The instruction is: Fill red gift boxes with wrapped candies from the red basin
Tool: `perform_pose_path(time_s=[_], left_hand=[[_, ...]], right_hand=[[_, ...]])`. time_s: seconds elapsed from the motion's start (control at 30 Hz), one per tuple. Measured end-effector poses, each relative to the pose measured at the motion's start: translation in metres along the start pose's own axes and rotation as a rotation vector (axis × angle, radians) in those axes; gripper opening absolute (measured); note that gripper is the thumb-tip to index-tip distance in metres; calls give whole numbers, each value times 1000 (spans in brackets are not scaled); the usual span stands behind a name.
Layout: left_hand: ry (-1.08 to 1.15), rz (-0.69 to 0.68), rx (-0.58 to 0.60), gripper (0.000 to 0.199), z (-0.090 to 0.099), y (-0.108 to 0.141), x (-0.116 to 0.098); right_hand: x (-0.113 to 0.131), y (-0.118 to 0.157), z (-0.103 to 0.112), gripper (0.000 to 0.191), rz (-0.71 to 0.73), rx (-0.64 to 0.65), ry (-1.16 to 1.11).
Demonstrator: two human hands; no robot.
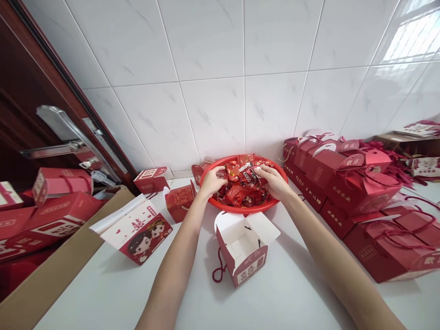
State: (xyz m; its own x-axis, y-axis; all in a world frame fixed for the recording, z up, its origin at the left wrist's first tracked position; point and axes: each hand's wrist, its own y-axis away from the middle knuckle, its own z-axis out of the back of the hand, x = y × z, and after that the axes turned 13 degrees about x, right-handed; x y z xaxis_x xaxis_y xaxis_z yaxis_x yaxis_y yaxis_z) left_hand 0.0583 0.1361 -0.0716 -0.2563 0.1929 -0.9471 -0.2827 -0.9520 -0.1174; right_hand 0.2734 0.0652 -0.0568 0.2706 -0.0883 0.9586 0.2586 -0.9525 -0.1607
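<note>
Both hands reach into a red basin full of red-wrapped sweets, which stands on the white tabletop against the tiled wall at 12 o'clock. The left hand curls its fingers down among the wrappers at the basin's 9 o'clock side; the right hand does the same at 3 o'clock, its fingertips pinching a few wrapped pieces near the top of the heap. Whether the left hand has anything firmly gripped, I cannot tell. Just nearer than the basin, at 6 o'clock of it, an open gift box stands with its white flaps spread and a red cord handle hanging at its left. At 3 o'clock, finished red boxes with cord handles are stacked in rows. At 9 o'clock, a flat printed box with a cartoon couple lies beside a cardboard carton holding more flat red boxes.
</note>
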Motion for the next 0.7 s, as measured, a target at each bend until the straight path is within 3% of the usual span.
perform_pose_path(time_s=[0.1, 0.23, 0.33, 0.53, 0.7], left_hand=[[167, -48, -77, 53, 2, 3, -2], [288, -153, -15, 53, 3, 10, -5], [243, -196, 45, 40, 1, 13, -7], [169, -167, 50, 17, -1, 19, -15], [113, -235, 111, 27, 3, 32, -30]], right_hand=[[-1, 0, 1, 41, -9, 2, -9], [1, 1, 1, 43, -9, -1, -27], [2, 2, 0, 46, -2, 6, -25], [3, 1, 1, 45, 19, 25, -19], [8, 4, -4, 46, 32, 40, -7]])
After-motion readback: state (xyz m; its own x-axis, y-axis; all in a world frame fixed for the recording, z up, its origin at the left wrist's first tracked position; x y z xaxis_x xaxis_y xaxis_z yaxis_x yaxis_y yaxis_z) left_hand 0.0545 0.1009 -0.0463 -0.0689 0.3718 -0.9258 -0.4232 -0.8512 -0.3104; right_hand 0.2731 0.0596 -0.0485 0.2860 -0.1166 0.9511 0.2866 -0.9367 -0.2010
